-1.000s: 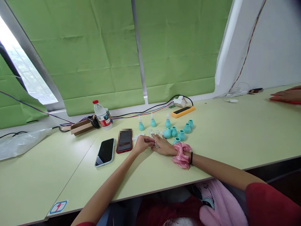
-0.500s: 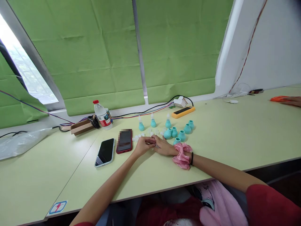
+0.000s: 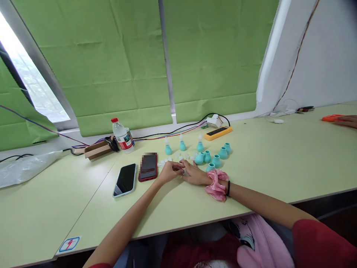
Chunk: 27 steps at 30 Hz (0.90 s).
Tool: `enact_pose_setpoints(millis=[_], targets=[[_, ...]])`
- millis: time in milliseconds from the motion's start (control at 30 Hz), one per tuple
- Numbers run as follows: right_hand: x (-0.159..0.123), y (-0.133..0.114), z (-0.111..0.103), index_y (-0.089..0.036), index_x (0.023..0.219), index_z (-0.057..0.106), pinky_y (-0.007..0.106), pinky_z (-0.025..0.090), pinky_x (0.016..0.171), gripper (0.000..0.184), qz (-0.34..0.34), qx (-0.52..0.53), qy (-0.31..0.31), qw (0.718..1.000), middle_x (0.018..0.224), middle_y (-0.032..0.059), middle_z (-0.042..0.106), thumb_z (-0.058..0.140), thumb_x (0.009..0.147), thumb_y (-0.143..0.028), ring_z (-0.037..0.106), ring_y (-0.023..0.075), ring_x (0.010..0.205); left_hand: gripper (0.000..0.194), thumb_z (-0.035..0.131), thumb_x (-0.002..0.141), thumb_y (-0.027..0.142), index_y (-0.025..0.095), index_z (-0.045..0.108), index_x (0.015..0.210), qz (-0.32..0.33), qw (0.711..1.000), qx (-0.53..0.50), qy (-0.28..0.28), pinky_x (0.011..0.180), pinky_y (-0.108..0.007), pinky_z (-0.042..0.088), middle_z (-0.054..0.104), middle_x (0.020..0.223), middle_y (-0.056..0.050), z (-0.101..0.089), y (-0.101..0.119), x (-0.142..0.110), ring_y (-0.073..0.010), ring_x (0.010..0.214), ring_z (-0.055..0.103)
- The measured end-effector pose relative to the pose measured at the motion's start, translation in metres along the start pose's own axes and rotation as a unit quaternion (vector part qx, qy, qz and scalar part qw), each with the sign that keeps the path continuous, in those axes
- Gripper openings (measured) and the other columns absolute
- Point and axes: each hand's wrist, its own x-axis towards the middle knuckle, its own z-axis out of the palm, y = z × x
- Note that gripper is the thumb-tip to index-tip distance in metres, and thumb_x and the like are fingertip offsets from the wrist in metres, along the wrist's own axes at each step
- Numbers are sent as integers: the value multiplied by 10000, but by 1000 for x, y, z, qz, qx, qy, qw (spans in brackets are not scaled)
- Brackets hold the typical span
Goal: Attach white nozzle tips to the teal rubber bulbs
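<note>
My left hand (image 3: 170,171) and my right hand (image 3: 194,174) meet over the table, both closed with fingertips together. Between them shows a small translucent plastic piece (image 3: 185,172), mostly covered by the fingers. Just beyond lie several loose clear and whitish plastic pieces (image 3: 184,156). Right of these stand several open-necked turquoise bulbs (image 3: 216,161), one of them close by my right wrist. Farther back, three turquoise bulbs with clear tips (image 3: 182,145) stand upright in a row. A pink scrunchie (image 3: 216,186) and a dark bracelet circle my right wrist.
Left of my hands lie a red-cased phone (image 3: 148,167) and a white-cased phone (image 3: 125,180). Behind them stand a red-capped bottle (image 3: 122,137) and an open cardboard box (image 3: 98,150). A yellow power strip (image 3: 218,133) lies at the back. Another person's hand (image 3: 347,121) rests on something orange at far right.
My hands stay together in nearly the same place, with only slight finger movement around the translucent piece. The whole view has shifted very slightly; the bulbs and phones stay put.
</note>
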Motion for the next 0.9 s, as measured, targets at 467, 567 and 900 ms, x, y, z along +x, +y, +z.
enact_pose_setpoints(millis=[467, 567, 900], targets=[[-13, -18, -31, -165, 958, 528, 331, 362, 707, 396, -19, -198, 16, 980, 902, 87, 518, 528, 634, -391, 483, 220, 837, 150, 584, 556, 131, 86, 643, 686, -36, 998, -15, 54, 552, -235, 476, 640, 590, -48, -10, 0, 2, -139, 546, 588], [-12, -11, -27, -172, 949, 557, 293, 367, 655, 353, 26, -179, 0, 983, 806, 72, 572, 528, 633, -326, 520, 204, 765, 158, 604, 541, 122, 81, 640, 690, -59, 997, -43, 40, 554, -243, 484, 634, 566, -46, -12, 2, 2, -137, 536, 591], [-4, -7, -24, -121, 779, 633, 191, 325, 489, 220, 41, 20, 31, 998, 570, 12, 586, 474, 648, -196, 496, 100, 523, 212, 662, 531, 226, 70, 637, 673, -68, 996, -63, -17, 576, -277, 503, 646, 585, -74, -17, 1, 2, -163, 555, 609]])
